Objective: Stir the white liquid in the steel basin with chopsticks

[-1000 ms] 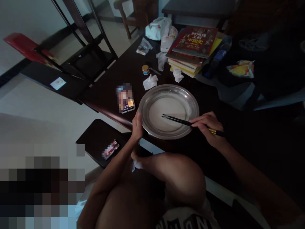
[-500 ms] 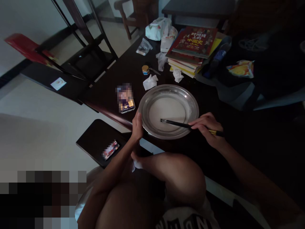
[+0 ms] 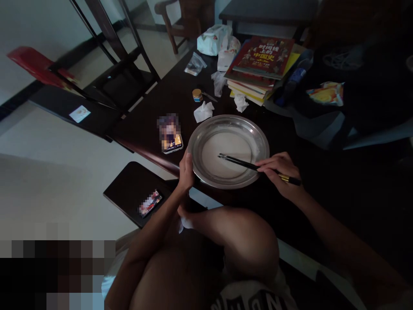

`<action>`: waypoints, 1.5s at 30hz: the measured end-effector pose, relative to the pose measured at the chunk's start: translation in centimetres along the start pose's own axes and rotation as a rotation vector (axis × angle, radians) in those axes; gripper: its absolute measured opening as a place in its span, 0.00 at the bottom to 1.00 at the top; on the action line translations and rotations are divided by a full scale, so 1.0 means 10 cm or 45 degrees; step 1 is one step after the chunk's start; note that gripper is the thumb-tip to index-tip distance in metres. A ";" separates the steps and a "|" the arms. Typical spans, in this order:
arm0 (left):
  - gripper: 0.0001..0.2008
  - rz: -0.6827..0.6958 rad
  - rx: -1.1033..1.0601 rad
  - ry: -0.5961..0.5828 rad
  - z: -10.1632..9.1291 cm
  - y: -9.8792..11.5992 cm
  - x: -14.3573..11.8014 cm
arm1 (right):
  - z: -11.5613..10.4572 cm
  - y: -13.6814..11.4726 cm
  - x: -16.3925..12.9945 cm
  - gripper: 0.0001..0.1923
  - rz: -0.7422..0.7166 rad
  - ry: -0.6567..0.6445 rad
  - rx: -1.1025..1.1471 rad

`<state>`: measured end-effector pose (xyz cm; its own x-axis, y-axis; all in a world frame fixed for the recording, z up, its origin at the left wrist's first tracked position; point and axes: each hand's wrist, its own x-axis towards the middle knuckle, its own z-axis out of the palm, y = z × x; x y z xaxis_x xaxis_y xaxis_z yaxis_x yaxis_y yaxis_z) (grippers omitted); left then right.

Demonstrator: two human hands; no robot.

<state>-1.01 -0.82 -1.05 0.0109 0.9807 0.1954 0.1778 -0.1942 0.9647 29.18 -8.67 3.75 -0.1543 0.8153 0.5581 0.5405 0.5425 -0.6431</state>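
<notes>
"What is at the edge of the dark table (image 3: pixel 140 122)?"

"A round, wide-rimmed stainless-steel basin (image 3: pixel 230 122), its floor covered by a smooth off-white layer (image 3: pixel 221 144)."

"And the chopsticks (image 3: pixel 240 162)?"

"Black with gold bands, slanting over the basin's right rim, tips close together at the layer."

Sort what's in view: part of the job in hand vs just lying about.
In use:
metal basin, left hand at its rim
pale contents
black chopsticks, in right hand

Apparently just lying about:
table phone
stool phone
stacked books
crumpled tissues
gold-lidded jar
</notes>
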 end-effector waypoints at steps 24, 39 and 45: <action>0.38 -0.003 -0.011 -0.002 -0.01 -0.02 -0.01 | -0.01 0.00 -0.01 0.14 -0.028 0.027 0.035; 0.38 0.020 -0.026 -0.012 0.00 -0.03 0.00 | 0.00 -0.02 0.00 0.08 -0.072 -0.066 0.028; 0.37 0.015 -0.019 -0.010 0.00 -0.04 -0.01 | -0.01 -0.01 -0.01 0.13 -0.054 -0.006 0.039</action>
<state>-1.07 -0.81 -1.43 0.0208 0.9785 0.2051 0.1627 -0.2058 0.9650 29.26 -8.79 3.80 -0.1806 0.7923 0.5828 0.5077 0.5826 -0.6347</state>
